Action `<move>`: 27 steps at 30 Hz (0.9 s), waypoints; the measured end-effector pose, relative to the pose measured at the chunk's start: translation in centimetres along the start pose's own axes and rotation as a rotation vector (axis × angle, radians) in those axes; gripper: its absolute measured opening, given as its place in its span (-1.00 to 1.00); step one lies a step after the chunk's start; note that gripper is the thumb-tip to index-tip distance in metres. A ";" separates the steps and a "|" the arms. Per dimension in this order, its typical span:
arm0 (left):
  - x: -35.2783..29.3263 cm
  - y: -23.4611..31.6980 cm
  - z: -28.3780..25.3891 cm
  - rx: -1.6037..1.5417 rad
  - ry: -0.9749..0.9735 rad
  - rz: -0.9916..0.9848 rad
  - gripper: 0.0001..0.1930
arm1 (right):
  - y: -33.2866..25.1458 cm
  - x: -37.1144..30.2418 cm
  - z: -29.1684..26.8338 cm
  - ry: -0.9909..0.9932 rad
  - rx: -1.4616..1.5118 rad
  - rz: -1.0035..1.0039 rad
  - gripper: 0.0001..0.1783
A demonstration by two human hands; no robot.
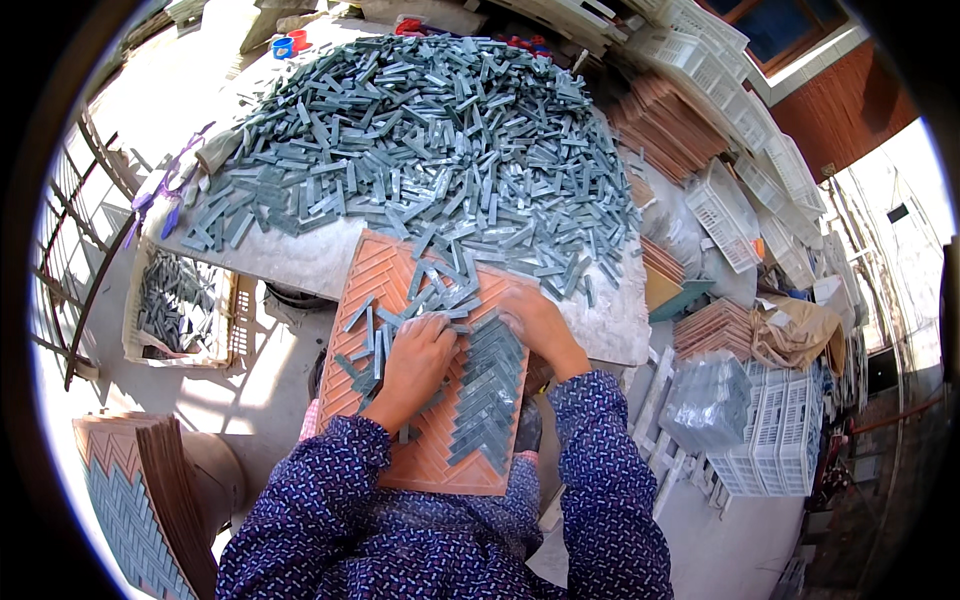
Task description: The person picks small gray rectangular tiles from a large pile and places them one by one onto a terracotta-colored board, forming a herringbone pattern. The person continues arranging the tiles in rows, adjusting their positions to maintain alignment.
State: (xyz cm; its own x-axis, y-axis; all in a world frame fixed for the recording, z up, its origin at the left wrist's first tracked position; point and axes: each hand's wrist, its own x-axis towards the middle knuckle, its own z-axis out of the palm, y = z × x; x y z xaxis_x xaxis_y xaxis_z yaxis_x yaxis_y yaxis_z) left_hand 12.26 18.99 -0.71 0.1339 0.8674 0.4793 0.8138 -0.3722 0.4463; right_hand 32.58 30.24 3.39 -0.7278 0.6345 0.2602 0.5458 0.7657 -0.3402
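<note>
On my lap, leaning against the table edge, lies an orange tray (415, 468) with herringbone grooves. Grey-green stone strips (487, 385) fill its right side in a zigzag pattern. Loose strips (440, 292) are heaped across its upper middle and left. My left hand (415, 358) rests over these loose strips with its fingers curled closed; what is in them is hidden. At the tray's upper right, my right hand (540, 322) bends down at the upper end of the laid rows. Its fingertips are blurred, and whether they hold a strip does not show.
A large pile of stone strips (430, 130) covers the table (610, 335). A white crate (225, 335) of strips stands on the left floor. Filled trays (130, 510) are stacked at lower left. White crates (765, 440) and a plastic-wrapped stack (705, 400) stand right.
</note>
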 end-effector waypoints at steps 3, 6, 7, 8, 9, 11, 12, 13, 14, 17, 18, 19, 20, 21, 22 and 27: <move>0.1 0.1 -0.1 -0.005 -0.013 -0.011 -0.81 | -0.4 0.1 0.4 0.008 -0.021 -0.043 -0.82; 0.0 0.1 0.2 0.001 -0.007 -0.008 -0.81 | -0.6 0.2 0.8 -0.037 -0.080 -0.074 -0.83; 0.0 0.0 0.1 -0.002 -0.006 -0.004 -0.82 | -0.9 0.2 0.8 -0.037 -0.107 -0.061 -0.85; 0.0 0.0 -0.1 -0.004 -0.005 0.000 -0.83 | -1.2 0.3 0.9 -0.037 -0.135 -0.049 -0.87; 0.1 0.2 -0.2 -0.014 -0.003 0.008 -0.83 | -1.3 0.2 1.0 -0.010 -0.134 -0.053 -0.87; 0.1 0.3 -0.3 -0.017 -0.016 -0.005 -0.83 | -1.4 0.1 1.2 0.045 -0.131 -0.062 -0.86; 0.2 0.3 -0.4 -0.016 -0.023 -0.009 -0.84 | -1.3 0.0 1.2 0.016 -0.125 -0.044 -0.87; 0.2 0.3 -0.3 -0.019 -0.022 -0.006 -0.84 | -1.1 0.0 1.1 -0.013 -0.118 -0.025 -0.87; 0.1 0.2 -0.1 -0.022 -0.021 -0.004 -0.84 | -0.9 0.0 1.1 -0.041 -0.112 -0.007 -0.87; 0.0 0.0 -0.2 -0.011 0.000 0.008 -0.85 | -0.5 0.6 0.2 0.108 -0.081 0.059 -0.88; 0.0 0.1 -0.2 -0.011 0.007 0.013 -0.85 | -0.5 0.6 -0.1 0.073 -0.066 0.115 -0.86; 0.0 0.1 -0.3 -0.008 0.009 0.010 -0.85 | -0.5 0.6 -0.3 0.038 -0.050 0.170 -0.83; 0.1 0.2 -0.5 -0.006 0.011 0.007 -0.85 | -0.6 0.6 -0.4 0.003 -0.035 0.225 -0.81; 0.2 0.4 -0.6 -0.009 0.010 0.014 -0.85 | -0.6 0.3 0.6 0.052 -0.022 0.174 -0.83; 0.3 0.5 -0.4 -0.016 0.006 0.012 -0.84 | -0.7 0.0 2.1 0.104 -0.018 0.126 -0.84; 0.0 0.1 0.1 0.000 -0.005 -0.003 -0.80 | -0.9 -0.1 2.3 0.096 0.076 0.147 -0.86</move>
State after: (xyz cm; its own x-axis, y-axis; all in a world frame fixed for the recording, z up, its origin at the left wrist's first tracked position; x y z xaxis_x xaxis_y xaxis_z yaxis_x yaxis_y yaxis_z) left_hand 12.40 18.93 -0.71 0.1346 0.8700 0.4742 0.8144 -0.3698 0.4473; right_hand 31.21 29.28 1.64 -0.5973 0.7491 0.2864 0.6079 0.6558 -0.4476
